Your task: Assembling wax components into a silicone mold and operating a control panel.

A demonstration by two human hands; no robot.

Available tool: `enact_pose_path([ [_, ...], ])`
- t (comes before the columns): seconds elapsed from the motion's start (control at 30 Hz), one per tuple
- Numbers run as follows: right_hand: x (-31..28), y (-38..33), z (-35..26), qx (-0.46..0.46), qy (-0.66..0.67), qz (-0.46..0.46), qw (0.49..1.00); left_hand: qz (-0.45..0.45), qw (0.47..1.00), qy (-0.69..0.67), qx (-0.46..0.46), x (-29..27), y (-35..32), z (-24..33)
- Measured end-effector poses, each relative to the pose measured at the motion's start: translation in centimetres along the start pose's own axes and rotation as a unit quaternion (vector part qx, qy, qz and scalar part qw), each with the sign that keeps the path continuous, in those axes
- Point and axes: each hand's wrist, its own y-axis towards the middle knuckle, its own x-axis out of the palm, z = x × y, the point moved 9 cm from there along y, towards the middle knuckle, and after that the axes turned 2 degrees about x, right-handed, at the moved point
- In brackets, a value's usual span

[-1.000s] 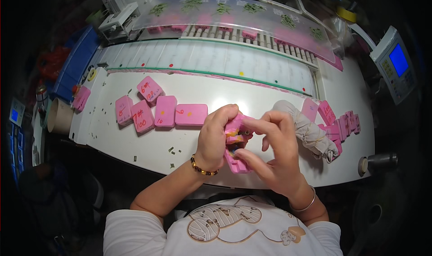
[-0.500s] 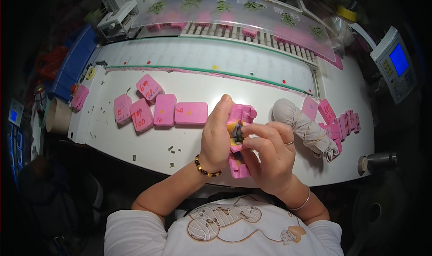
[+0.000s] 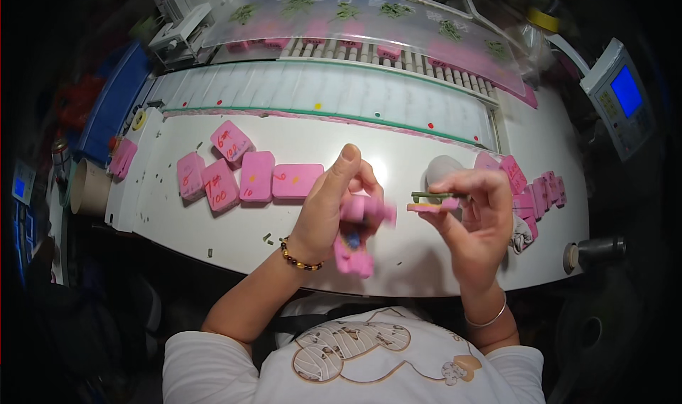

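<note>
My left hand (image 3: pixel 320 209) is closed around a pink rubber mould (image 3: pixel 353 260), which is smeared by motion. A dark bluish patch shows in its hollow. To the right, apart from it, my right hand (image 3: pixel 479 223) pinches a thin pink mould piece (image 3: pixel 425 208) between thumb and fingers. Along the top of that piece lies a narrow dark green strip (image 3: pixel 428 195), probably wax. Left of my left hand, several pink mould blocks (image 3: pixel 256 177) with handwritten marks lie on the white table (image 3: pixel 192 226). Behind my right hand is a grey cloth bundle (image 3: pixel 445 168), mostly hidden.
More pink moulds (image 3: pixel 543 191) cluster at the right. Beyond the table runs a green-edged glass strip (image 3: pixel 305 91), then a roller rack (image 3: pixel 412 59) under a translucent sheet (image 3: pixel 277 28) bearing green bunches. A device with a blue screen (image 3: pixel 627 91) stands far right. Green scraps (image 3: pixel 268 238) dot the table.
My hands have moved apart. The right hand has drawn the thin pink piece and green strip away to the right. My left hand has shifted slightly left with the mould.
</note>
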Motion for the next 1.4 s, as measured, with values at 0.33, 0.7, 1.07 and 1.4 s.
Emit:
enact_pose_path([
  [0.33,1.3,-0.1,3.7,0.201,0.218,-0.24,0.924,-0.283,0.936,-0.066,-0.198,4.9,-2.9,-3.4],
  [0.7,1.8,-0.7,4.0,0.19,0.225,-0.252,0.922,-0.209,0.941,-0.133,-0.231,5.3,-3.5,-3.2],
  [1.07,0.0,-0.5,5.2,0.262,0.192,-0.092,0.941,-0.117,0.99,-0.077,-0.025,3.0,-1.3,-1.8],
  [1.4,-0.2,-0.1,4.7,0.181,0.011,-0.088,0.979,-0.02,0.948,0.297,0.111,2.0,-2.0,2.7],
])
